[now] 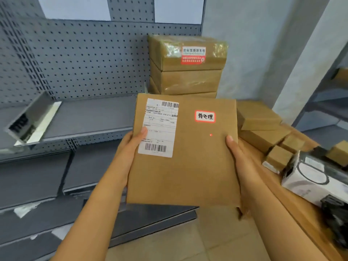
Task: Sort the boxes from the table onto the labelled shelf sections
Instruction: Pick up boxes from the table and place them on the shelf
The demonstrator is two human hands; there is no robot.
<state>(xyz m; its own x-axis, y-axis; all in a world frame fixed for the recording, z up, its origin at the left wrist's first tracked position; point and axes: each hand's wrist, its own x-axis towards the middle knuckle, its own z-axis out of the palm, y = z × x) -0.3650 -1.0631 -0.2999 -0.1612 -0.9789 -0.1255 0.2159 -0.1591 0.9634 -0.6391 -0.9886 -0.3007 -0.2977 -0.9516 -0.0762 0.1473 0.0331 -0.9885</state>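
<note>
One flat carton (185,153) held; three stacked parcels (188,66) on shelf; two hands.

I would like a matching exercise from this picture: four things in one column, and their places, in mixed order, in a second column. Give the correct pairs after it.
Things:
1. flat cardboard box
2. stack of wrapped boxes
3. small cube boxes
4. shipping label

Places:
A. on the grey shelf, against the pegboard
B. on the wooden table at the right
C. between the left hand and the right hand
D. stuck on the flat box's upper left area

Pairs: 1-C, 2-A, 3-B, 4-D
</note>
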